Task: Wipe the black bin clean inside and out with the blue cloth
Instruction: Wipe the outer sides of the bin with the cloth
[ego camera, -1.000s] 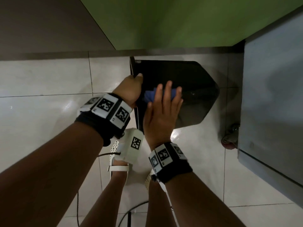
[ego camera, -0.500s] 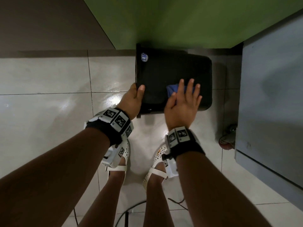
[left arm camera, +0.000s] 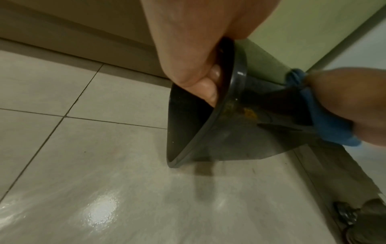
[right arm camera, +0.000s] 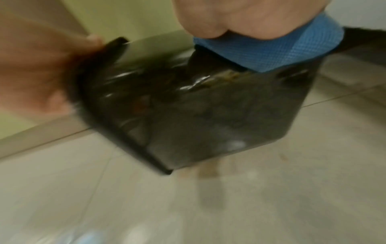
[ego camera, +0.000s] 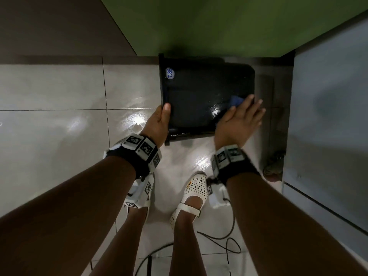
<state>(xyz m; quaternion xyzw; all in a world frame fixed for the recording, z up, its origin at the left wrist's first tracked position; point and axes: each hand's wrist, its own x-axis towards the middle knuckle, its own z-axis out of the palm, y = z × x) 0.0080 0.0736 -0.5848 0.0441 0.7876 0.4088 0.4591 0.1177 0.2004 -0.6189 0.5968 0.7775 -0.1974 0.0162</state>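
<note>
From the head view, white perforated shoes (ego camera: 191,198) sat at the bottom middle on the tiled floor (ego camera: 59,136). Above them the left hand (ego camera: 159,124) gripped the black bin's (ego camera: 207,92) rim, thumb on the outside. The right hand (ego camera: 239,118) lay flat, fingers straight, pressing the blue cloth (ego camera: 236,101) against the bin's side, mid-right. Only the left wrist view showed fingers (left arm camera: 205,90) curled inside the rim plus yellowish grime (left arm camera: 249,113). Right wrist view was blurry. Green wall (ego camera: 219,22) up top.
</note>
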